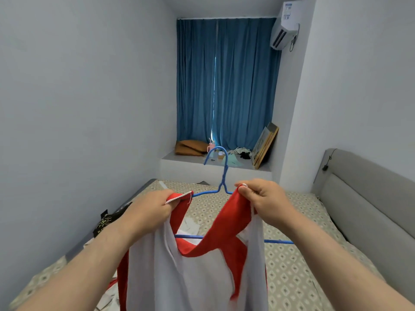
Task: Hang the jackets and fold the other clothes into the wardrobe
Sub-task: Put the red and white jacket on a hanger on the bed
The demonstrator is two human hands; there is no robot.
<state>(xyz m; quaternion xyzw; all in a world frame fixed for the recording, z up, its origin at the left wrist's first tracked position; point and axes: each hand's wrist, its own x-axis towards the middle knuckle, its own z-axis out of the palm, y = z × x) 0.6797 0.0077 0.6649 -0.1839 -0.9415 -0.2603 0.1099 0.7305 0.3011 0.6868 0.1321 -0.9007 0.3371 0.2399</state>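
Vest [197, 277], white with red trim, hangs at lower centre of the frame, its two straps [229, 209] pinched one each by left hand [155, 209] and right hand [262, 200], seemingly to spread them over the one blue hanger [222, 176] threaded inside, above the patterned bed [292, 265].

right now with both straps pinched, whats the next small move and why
Probably lower both straps onto the arms of the blue hanger. The left hand and right hand each pinch a red strap of the white top beside the hanger's neck, and its bottom bar shows through the neck opening, so the hanger looks already inside.
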